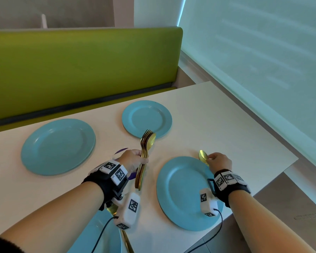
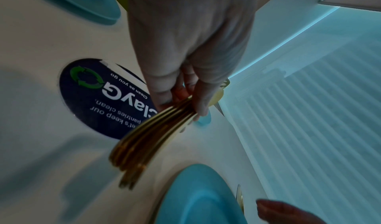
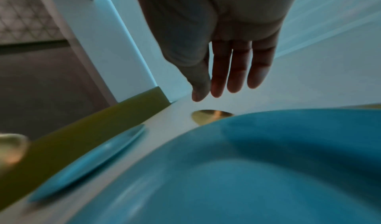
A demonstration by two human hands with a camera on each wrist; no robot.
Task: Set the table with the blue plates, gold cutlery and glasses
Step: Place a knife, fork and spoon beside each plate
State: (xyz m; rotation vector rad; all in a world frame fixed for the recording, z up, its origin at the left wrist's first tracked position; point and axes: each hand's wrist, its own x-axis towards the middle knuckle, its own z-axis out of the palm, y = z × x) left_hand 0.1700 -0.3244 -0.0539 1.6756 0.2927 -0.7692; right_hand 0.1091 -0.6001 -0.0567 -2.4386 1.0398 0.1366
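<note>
Several blue plates lie on the white table [image 1: 217, 114]: far left [image 1: 57, 147], far right [image 1: 147, 118], near right [image 1: 186, 193] and near left [image 1: 98, 234]. My left hand [image 1: 135, 158] grips a bundle of gold cutlery [image 1: 144, 157] upright between the plates; the left wrist view shows the fingers [image 2: 164, 97] curled round the handles [image 2: 148, 139]. A gold spoon [image 1: 203, 156] lies just right of the near right plate. My right hand [image 1: 213, 158] hovers over it; its fingers [image 3: 239, 74] are straight, and the spoon's bowl [image 3: 212, 116] lies free beyond them.
A green bench [image 1: 80, 66] runs along the table's far side, and a blind-covered window [image 1: 263, 61] along the right. A dark round sticker [image 2: 103, 100] sits on the table under my left hand. More gold cutlery [image 1: 126, 240] lies by the near left plate.
</note>
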